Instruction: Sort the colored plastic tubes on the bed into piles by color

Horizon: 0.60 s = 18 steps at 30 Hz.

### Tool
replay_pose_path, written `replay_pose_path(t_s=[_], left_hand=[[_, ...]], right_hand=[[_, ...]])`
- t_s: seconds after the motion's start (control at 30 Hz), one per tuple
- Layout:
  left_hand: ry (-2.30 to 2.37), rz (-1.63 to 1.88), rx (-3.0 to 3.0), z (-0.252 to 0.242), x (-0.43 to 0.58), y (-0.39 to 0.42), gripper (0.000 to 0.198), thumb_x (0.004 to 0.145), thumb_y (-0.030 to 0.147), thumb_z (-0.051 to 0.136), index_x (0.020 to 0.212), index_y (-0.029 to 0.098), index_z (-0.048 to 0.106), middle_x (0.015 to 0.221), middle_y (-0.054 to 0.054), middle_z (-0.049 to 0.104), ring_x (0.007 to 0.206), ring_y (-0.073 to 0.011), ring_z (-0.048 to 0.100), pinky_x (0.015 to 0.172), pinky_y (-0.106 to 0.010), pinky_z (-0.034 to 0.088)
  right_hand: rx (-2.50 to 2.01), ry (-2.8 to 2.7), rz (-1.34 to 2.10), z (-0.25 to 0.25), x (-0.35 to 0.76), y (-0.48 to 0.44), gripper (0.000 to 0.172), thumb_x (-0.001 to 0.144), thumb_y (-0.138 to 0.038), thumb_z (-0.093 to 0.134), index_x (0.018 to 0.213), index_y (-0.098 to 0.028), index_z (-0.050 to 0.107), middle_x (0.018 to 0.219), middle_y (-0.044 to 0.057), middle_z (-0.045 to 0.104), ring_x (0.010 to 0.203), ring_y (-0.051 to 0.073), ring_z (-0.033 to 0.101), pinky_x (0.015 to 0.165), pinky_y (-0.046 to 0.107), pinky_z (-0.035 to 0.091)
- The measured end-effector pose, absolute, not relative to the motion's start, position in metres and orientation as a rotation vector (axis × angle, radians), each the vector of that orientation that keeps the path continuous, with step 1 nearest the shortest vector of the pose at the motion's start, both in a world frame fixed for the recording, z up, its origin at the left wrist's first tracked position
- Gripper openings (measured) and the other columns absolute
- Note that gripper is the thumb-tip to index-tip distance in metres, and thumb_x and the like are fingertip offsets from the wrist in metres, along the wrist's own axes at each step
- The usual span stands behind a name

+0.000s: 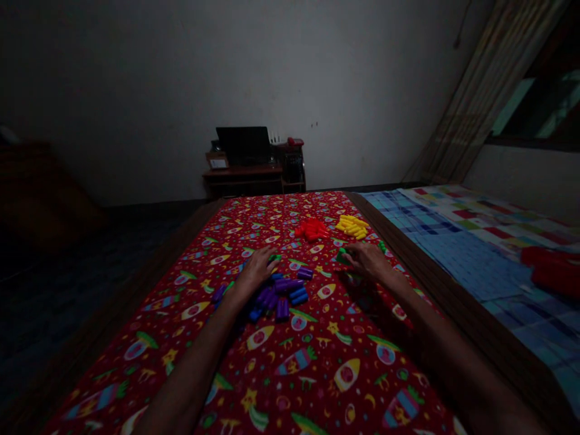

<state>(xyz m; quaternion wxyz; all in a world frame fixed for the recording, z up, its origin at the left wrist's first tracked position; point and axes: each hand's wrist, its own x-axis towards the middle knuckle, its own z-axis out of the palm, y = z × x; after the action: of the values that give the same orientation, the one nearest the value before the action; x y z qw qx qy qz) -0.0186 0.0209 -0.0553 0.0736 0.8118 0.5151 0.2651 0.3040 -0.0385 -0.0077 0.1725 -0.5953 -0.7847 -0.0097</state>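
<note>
My left hand (261,266) is over the far edge of a mixed pile, its fingers closed around a small green plastic piece (274,258). Under and beside it lie several purple plastic pieces (290,285) and blue plastic pieces (298,296), rounded and tube-like. My right hand (369,260) is farther right, pinching another green plastic piece (343,256) between thumb and fingers. More green bits (382,247) show just behind that hand, partly hidden by it. Beyond both hands are a heap of red plastic pieces (312,229) and a heap of yellow plastic pieces (352,226).
All the pieces lie on a red cloth (312,362) printed with rockets and stars. A bed with blue checked bedding (471,254) adjoins on the right. Against the far wall stands a small desk (244,172) with a dark monitor (243,144). A curtain (480,90) hangs at the right.
</note>
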Motion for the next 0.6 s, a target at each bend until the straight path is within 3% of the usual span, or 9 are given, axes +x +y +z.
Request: replay_pose_path(t_s=[0.1,0.27,0.5,0.6], left_hand=[[1.507,0.619,2.463,-0.064,-0.025,0.026,0.033,0.086,0.030,0.051,0.114,0.018,0.065,0.117,-0.013,0.068,0.110,-0.0259,0.062,0.098,-0.040,0.046],[1.520,0.650,2.504,-0.060,-0.023,0.022,0.031,0.081,0.030,0.056,0.107,0.017,0.068,0.107,-0.012,0.070,0.101,-0.0257,0.065,0.091,-0.036,0.049],[1.687,0.854,2.304,-0.034,-0.016,0.019,0.029,0.074,0.027,0.058,0.099,0.019,0.071,0.104,-0.009,0.072,0.094,-0.0248,0.067,0.085,-0.033,0.051],[1.642,0.867,2.198,-0.020,-0.008,0.011,0.029,0.070,0.030,0.064,0.096,0.019,0.071,0.102,-0.008,0.074,0.090,-0.0253,0.068,0.083,-0.034,0.053]], right_hand=[[-1.847,-2.131,-0.097,0.004,0.331,-0.034,0.029,0.090,-0.036,0.051,0.095,-0.017,0.072,0.093,0.010,0.072,0.080,0.017,0.063,0.066,0.023,0.036],[-2.088,-1.896,-0.139,0.017,0.372,-0.033,0.040,0.092,-0.040,0.043,0.085,-0.015,0.073,0.081,0.011,0.071,0.072,0.017,0.062,0.058,0.026,0.032],[-2.367,-1.974,0.079,0.006,0.387,-0.033,0.020,0.080,-0.027,0.058,0.086,-0.015,0.074,0.088,0.009,0.071,0.077,0.017,0.064,0.059,0.024,0.033],[-2.432,-1.961,0.058,0.004,0.385,-0.031,0.024,0.079,-0.024,0.058,0.095,-0.017,0.074,0.097,0.011,0.072,0.085,0.020,0.066,0.063,0.025,0.039]])
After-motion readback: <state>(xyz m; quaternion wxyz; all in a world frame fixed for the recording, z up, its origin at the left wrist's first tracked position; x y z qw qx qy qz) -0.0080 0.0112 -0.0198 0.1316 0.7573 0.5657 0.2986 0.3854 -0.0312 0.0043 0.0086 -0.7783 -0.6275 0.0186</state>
